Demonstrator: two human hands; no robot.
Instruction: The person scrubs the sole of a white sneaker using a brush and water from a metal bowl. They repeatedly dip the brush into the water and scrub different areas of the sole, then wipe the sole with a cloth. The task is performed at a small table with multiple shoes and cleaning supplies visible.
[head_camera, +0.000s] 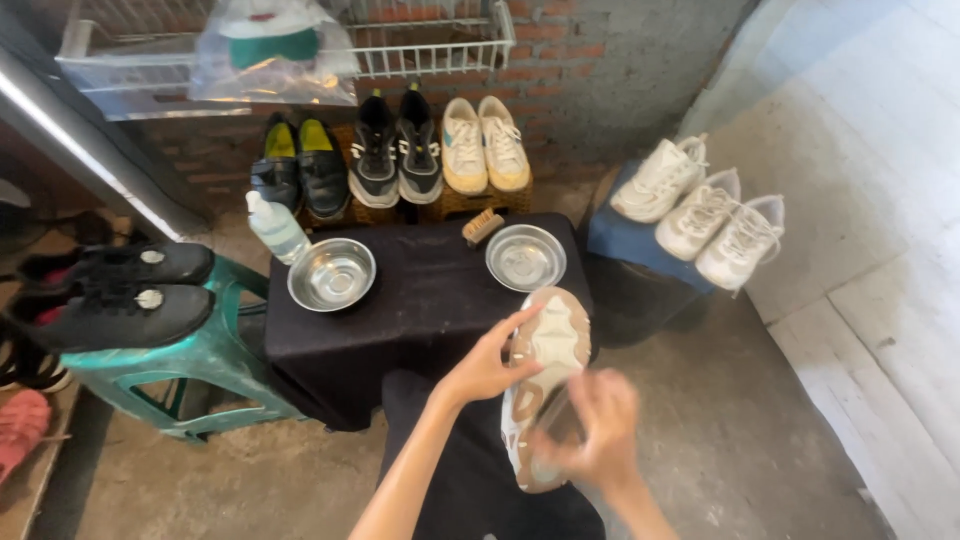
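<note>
at the near edge of the black-draped table, head view:
shoe: a white and tan shoe (545, 385) lies sole-up across the person's lap, toe toward the table, heel toward the body.
long axis: it runs from near to far, tilted slightly right at the far end.
left hand: left hand (485, 365) is clasped on the shoe's left edge near the toe, fingers laid over the sole.
right hand: right hand (595, 430) is blurred over the heel half; it seems closed around a small dark thing pressed to the sole, but what it grasps i cannot tell.
nearer hand: right is nearer the heel, left nearer the toe.
surface: black cloth table (430, 300) carries two metal bowls (332, 273) (525, 257), a brush (483, 226) and a plastic bottle (276, 228).
room: concrete floor, brick wall, pairs of shoes lined along it, white sneakers (700, 212) on a blue stool at right, black shoes (120, 290) on a green stool at left.
</note>
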